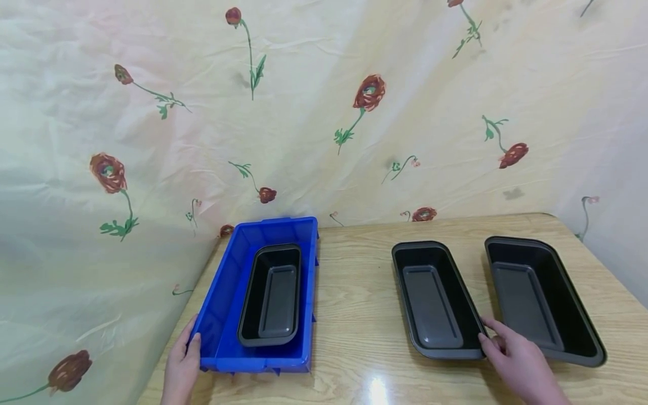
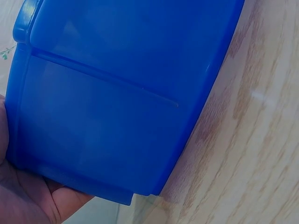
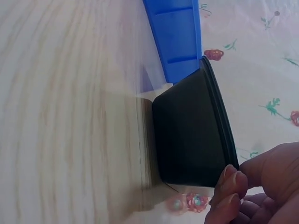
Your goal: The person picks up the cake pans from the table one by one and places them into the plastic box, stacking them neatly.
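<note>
At the left of the head view stands a blue plastic bin, and a small black loaf pan lies inside it. My left hand grips the bin's near left corner; the left wrist view shows the fingers at its rim. A mid-sized black loaf pan rests on the table to the right. Its near right corner is pinched at the rim by my right hand. From the right wrist, the thumb and fingers meet at this pan's edge. Further right lies a larger black loaf pan.
A light wooden table carries everything, with bare wood between the bin and the mid-sized pan. Behind it and along the left hangs a pale flower-printed cloth. The larger pan sits close beside my right hand.
</note>
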Demonstrator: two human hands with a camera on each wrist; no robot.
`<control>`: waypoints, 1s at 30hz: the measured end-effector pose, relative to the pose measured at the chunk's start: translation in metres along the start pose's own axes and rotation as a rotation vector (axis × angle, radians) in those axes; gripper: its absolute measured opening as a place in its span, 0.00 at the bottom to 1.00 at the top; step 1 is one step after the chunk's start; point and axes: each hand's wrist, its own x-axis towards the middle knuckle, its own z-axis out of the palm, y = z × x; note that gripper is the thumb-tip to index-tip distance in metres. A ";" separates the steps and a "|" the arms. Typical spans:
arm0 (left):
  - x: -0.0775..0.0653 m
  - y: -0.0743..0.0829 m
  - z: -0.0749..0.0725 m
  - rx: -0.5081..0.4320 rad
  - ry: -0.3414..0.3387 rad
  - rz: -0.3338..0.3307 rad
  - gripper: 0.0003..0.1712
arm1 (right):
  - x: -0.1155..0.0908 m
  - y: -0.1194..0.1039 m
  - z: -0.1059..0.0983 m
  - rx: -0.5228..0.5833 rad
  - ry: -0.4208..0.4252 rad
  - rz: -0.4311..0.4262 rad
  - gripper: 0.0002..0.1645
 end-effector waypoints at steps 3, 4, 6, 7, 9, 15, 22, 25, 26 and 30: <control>-0.001 0.001 0.000 0.005 -0.001 0.002 0.30 | 0.002 0.001 -0.001 0.119 -0.076 0.067 0.31; -0.001 0.001 0.000 0.005 -0.002 0.001 0.30 | 0.002 0.001 -0.001 0.157 -0.098 0.093 0.31; -0.001 0.001 0.001 0.006 -0.003 -0.002 0.30 | 0.003 0.001 -0.002 0.231 -0.130 0.137 0.32; -0.001 0.001 0.001 0.005 -0.002 -0.003 0.30 | 0.003 0.001 -0.002 0.254 -0.138 0.150 0.32; -0.001 0.001 0.001 0.006 -0.001 -0.005 0.30 | 0.004 0.001 -0.002 0.283 -0.148 0.164 0.32; -0.001 0.000 0.001 0.008 0.004 0.001 0.30 | 0.003 0.002 -0.001 0.375 -0.181 0.146 0.33; 0.000 0.000 0.000 0.000 -0.011 -0.006 0.30 | 0.001 0.002 -0.002 0.444 -0.215 0.139 0.34; 0.000 0.000 0.000 -0.006 -0.013 -0.009 0.30 | 0.001 0.001 -0.002 0.487 -0.229 0.135 0.35; 0.000 -0.001 0.000 -0.008 -0.012 -0.009 0.30 | 0.001 0.001 -0.003 0.502 -0.233 0.133 0.35; 0.000 -0.001 0.001 -0.005 -0.002 -0.004 0.30 | 0.000 -0.002 -0.003 0.555 -0.247 0.125 0.36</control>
